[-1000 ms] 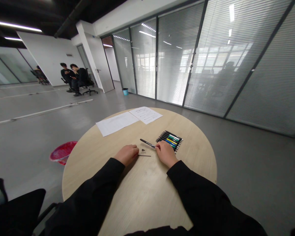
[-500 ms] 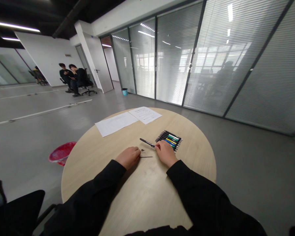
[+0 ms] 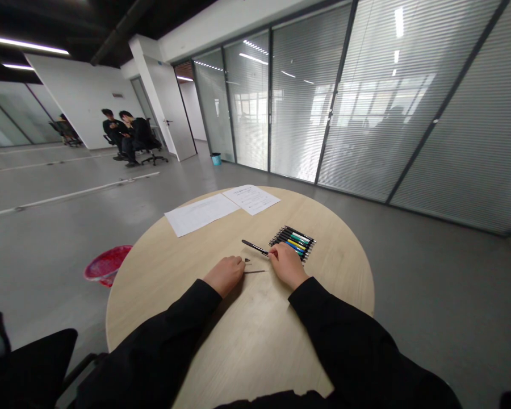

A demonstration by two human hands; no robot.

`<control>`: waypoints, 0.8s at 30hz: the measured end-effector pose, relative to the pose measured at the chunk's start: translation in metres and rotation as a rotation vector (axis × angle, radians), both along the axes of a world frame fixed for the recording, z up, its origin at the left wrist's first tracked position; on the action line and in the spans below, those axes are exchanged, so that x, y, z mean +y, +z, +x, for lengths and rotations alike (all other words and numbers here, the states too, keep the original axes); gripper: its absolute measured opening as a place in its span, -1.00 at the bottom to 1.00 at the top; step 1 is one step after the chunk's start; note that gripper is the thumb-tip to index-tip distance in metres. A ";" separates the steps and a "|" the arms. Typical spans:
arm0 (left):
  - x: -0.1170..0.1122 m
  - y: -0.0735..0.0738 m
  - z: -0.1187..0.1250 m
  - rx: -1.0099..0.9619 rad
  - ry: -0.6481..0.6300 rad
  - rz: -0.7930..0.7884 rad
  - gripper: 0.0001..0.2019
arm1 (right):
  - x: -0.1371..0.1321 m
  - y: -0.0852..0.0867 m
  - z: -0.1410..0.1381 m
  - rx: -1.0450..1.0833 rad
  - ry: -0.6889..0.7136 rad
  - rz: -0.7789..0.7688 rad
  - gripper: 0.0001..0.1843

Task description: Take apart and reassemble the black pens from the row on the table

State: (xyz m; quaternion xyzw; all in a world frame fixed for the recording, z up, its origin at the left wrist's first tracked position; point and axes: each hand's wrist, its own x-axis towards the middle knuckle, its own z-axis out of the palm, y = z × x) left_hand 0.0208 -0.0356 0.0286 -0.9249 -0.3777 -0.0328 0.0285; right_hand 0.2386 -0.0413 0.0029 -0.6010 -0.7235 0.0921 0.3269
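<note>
My right hand rests on the light wood round table, its fingers shut on a black mechanical pen whose tip points up and left. My left hand lies closed at the end of a thin dark rod, probably a pen refill, and seems to pinch it. A tiny dark pen part sits just above those fingertips. Beyond my right hand, a neat row of several colourful pens lies side by side, not touching it.
Two white paper sheets lie at the far side of the table. A red basin stands on the floor to the left, and a black chair sits at lower left. Seated people are far off beyond the table.
My left hand has slid slightly right, and the thin rod has shifted right with it. My right hand and the black pen have barely moved.
</note>
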 end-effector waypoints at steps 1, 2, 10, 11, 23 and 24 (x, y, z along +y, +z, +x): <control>0.000 0.000 0.000 0.001 -0.002 -0.004 -0.81 | 0.000 0.000 0.000 0.007 0.000 0.004 -0.88; 0.000 0.000 0.000 -0.009 0.005 -0.010 -0.81 | 0.001 0.000 0.001 0.016 0.000 0.009 -0.89; 0.008 0.008 -0.017 -0.278 0.102 -0.051 -0.84 | 0.012 -0.006 0.010 0.187 -0.041 -0.011 -0.87; 0.010 0.009 -0.021 -0.347 0.123 -0.041 -0.85 | 0.013 -0.006 0.011 0.224 -0.043 -0.011 -0.86; 0.026 0.009 -0.039 -0.836 0.351 -0.033 -0.78 | 0.014 -0.001 0.020 0.491 -0.021 0.122 -0.74; 0.026 0.008 -0.040 -0.832 0.351 -0.028 -0.78 | 0.015 -0.001 0.021 0.508 -0.024 0.124 -0.73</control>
